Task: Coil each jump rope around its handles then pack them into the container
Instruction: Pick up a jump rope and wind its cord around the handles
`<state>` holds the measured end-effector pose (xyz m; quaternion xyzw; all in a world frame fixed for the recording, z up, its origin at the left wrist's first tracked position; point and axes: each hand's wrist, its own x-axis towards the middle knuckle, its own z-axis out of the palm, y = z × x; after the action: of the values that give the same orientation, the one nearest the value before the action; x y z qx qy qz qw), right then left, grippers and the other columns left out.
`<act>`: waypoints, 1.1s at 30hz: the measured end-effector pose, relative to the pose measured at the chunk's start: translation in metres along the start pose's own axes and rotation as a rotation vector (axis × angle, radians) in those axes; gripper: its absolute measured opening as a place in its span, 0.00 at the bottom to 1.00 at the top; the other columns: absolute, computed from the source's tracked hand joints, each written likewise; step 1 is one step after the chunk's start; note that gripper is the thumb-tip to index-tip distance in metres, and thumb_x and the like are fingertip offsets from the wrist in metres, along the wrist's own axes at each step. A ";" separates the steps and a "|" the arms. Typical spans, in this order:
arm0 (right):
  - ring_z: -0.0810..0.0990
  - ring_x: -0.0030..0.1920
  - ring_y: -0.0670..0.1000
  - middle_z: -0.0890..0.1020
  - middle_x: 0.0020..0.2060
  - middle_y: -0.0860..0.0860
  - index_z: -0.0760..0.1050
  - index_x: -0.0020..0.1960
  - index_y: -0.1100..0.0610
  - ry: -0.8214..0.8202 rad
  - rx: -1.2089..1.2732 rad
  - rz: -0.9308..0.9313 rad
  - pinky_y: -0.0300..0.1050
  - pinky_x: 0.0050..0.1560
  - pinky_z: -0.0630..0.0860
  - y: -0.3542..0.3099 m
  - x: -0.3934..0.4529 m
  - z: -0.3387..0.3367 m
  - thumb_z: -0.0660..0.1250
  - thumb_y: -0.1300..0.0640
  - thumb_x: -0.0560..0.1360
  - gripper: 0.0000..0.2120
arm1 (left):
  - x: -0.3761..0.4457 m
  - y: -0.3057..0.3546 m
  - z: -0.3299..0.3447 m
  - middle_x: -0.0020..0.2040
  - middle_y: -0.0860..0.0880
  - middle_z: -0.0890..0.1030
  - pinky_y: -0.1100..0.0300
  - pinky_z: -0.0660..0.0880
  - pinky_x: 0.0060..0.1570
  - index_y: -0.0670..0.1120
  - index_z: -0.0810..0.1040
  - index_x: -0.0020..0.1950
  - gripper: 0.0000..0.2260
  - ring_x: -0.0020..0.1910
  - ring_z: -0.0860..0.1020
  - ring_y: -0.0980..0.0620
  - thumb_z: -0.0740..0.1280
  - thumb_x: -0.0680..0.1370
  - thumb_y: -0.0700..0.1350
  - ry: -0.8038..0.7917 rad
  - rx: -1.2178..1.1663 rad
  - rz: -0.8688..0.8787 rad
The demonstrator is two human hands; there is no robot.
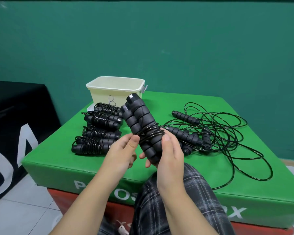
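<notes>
Two black foam jump-rope handles (139, 119) are held side by side, tilted up toward the back left, with a few turns of black cord around their middle. My right hand (170, 153) grips their lower end. My left hand (124, 150) pinches the cord at the coil. Several coiled ropes (98, 128) lie in a pile on the left of the green box. Uncoiled ropes (210, 133) with loose handles sprawl on the right. A cream plastic container (115, 88) stands at the back left, marked with a letter B.
The green padded box (61, 165) sits on a red one. A black padded block (15, 116) stands to the left. My plaid-clad knee (173, 200) is in front. A green wall rises behind; white tiles cover the floor.
</notes>
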<state>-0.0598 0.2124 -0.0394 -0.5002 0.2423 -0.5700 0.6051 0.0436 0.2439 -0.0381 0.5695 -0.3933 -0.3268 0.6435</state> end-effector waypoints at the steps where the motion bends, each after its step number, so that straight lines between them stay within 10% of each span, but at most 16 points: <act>1: 0.78 0.27 0.52 0.82 0.40 0.57 0.74 0.58 0.58 -0.004 -0.032 -0.016 0.41 0.23 0.69 0.000 0.000 0.000 0.55 0.48 0.74 0.19 | -0.001 0.000 -0.001 0.23 0.54 0.66 0.66 0.56 0.22 0.48 0.74 0.41 0.13 0.22 0.61 0.57 0.61 0.69 0.57 -0.009 0.013 0.001; 5: 0.82 0.43 0.45 0.82 0.47 0.42 0.74 0.55 0.45 0.013 -0.251 -0.152 0.41 0.43 0.77 0.004 -0.001 0.000 0.55 0.44 0.76 0.13 | -0.005 -0.001 -0.009 0.25 0.56 0.69 0.61 0.59 0.28 0.50 0.74 0.31 0.15 0.24 0.63 0.59 0.61 0.69 0.60 0.115 0.138 0.153; 9: 0.73 0.57 0.35 0.77 0.53 0.37 0.72 0.55 0.39 0.039 -0.474 -0.371 0.25 0.56 0.63 0.007 0.001 0.000 0.56 0.52 0.79 0.10 | -0.009 0.003 -0.012 0.32 0.50 0.70 0.65 0.63 0.33 0.42 0.71 0.27 0.20 0.30 0.67 0.59 0.64 0.69 0.57 0.244 0.246 0.315; 13: 0.68 0.59 0.32 0.72 0.56 0.52 0.74 0.59 0.42 -0.018 -0.557 -0.498 0.23 0.58 0.60 0.011 0.000 0.002 0.60 0.55 0.79 0.13 | -0.007 0.011 -0.012 0.36 0.50 0.76 0.72 0.66 0.36 0.47 0.80 0.32 0.14 0.33 0.72 0.62 0.66 0.67 0.57 0.312 0.251 0.307; 19: 0.56 0.66 0.30 0.59 0.62 0.41 0.57 0.72 0.45 -0.117 -0.754 -0.487 0.23 0.65 0.52 0.024 -0.004 0.005 0.68 0.46 0.69 0.35 | -0.011 0.015 -0.011 0.34 0.52 0.76 0.73 0.66 0.35 0.48 0.79 0.29 0.13 0.32 0.72 0.63 0.67 0.65 0.56 0.317 0.182 0.294; 27: 0.62 0.56 0.25 0.68 0.56 0.42 0.64 0.71 0.52 -0.027 -0.719 -0.302 0.18 0.55 0.57 0.015 -0.001 0.000 0.65 0.37 0.68 0.36 | -0.008 0.002 -0.015 0.38 0.59 0.75 0.73 0.67 0.39 0.54 0.80 0.37 0.07 0.36 0.73 0.63 0.67 0.73 0.53 0.168 0.160 0.416; 33: 0.69 0.61 0.41 0.67 0.53 0.30 0.66 0.72 0.51 0.049 -0.739 -0.280 0.39 0.64 0.65 0.012 0.001 0.000 0.58 0.31 0.66 0.39 | -0.003 -0.004 -0.020 0.43 0.59 0.73 0.71 0.69 0.40 0.56 0.77 0.53 0.11 0.35 0.71 0.61 0.60 0.76 0.45 0.024 0.210 0.477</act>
<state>-0.0541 0.2098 -0.0493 -0.6988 0.3749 -0.5332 0.2946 0.0597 0.2552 -0.0435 0.5281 -0.5406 -0.1163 0.6445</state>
